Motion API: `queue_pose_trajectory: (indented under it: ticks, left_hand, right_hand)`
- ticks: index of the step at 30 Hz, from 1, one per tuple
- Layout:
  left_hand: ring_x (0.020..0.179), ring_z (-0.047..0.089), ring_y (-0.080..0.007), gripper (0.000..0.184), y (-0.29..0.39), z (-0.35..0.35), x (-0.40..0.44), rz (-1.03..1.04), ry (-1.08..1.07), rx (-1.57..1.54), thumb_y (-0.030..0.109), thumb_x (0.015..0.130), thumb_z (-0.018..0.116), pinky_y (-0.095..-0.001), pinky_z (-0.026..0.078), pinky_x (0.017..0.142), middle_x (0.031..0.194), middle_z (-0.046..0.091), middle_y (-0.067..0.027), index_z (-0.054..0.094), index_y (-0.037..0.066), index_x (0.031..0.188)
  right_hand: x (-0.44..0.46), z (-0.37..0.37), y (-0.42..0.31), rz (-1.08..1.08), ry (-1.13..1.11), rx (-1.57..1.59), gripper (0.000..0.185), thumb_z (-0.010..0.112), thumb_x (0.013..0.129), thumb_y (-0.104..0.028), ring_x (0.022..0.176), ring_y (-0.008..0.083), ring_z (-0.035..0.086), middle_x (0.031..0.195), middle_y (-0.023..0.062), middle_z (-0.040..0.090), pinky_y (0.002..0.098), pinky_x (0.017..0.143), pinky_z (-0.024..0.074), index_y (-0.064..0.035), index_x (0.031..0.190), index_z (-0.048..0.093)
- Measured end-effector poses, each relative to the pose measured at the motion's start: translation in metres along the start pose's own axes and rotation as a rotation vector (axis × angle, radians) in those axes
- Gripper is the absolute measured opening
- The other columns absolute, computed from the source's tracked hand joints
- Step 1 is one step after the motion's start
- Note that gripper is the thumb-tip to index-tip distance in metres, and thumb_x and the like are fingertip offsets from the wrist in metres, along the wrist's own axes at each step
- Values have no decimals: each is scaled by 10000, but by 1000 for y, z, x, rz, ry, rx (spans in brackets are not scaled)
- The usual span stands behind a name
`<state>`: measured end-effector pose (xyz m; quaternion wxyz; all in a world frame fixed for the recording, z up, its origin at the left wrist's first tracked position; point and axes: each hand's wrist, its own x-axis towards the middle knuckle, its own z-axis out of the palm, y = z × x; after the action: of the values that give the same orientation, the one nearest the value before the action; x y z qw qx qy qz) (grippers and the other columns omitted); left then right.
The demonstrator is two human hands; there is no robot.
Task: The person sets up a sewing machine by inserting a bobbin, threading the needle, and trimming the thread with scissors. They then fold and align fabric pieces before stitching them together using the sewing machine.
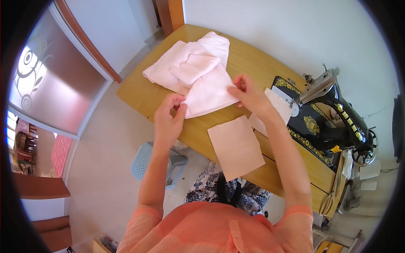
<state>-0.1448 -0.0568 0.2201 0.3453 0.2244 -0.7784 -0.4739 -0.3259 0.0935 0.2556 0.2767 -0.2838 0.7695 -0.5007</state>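
A pale pink-white cloth piece (209, 95), perhaps part of a garment, lies partly folded on the wooden table (249, 50). My left hand (171, 116) pinches its near left corner between thumb and fingers. At the cloth's right edge, my right hand (251, 95) has thumb and fingers closed on the fabric. The near edge stretches between both hands. Behind it, more of the same cloth (168, 63) is bunched in loose folds. Closer to my body, a beige rectangular fabric piece (236, 145) lies flat and overhangs the table's front edge.
A black sewing machine (333, 101) with gold decoration stands to the right, a pale fabric piece (278, 105) beside its needle plate. Scissors (327, 204) rest at the table's right end. A blue plastic stool (145, 164) is on the floor below the left side.
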Motion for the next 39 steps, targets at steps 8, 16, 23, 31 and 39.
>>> queue_pose_trajectory:
  ticks: [8,16,23,31,39]
  left_hand:
    - [778,565,-182,76,11,7,-25,235,-142,332,31,768,686,-303,409,761,823,642,-40,668,59,836]
    - [814,560,-194,87,14,17,-23,187,-188,246,39,757,690,-324,361,864,784,643,-32,686,72,837]
    - [815,563,-198,86,16,17,-21,155,-232,258,35,752,690,-316,367,858,783,644,-33,680,65,832]
    - [824,570,-200,104,14,19,-20,199,-203,285,16,723,697,-314,390,817,785,645,-38,671,61,813]
    - [827,589,-156,112,7,17,-20,145,-169,146,2,771,673,-275,438,773,819,648,-41,674,49,873]
  right_hand:
    - [-16,-19,21,-156,10,-318,176,644,839,-107,761,199,578,815,102,606,327,690,470,-13,932,528]
    - [-13,-33,21,-149,17,-371,129,659,801,-78,720,199,592,754,89,627,317,682,471,-4,847,564]
    - [-13,-45,32,-96,-83,-246,121,695,752,-51,632,61,502,698,-18,570,221,577,414,-33,762,575]
    - [-8,-54,34,-2,-130,-109,133,731,732,-85,606,77,525,677,0,596,236,537,419,-17,770,624]
    - [-7,-49,38,-106,-109,-139,136,729,749,-86,638,76,537,712,-7,601,220,579,441,-31,798,615]
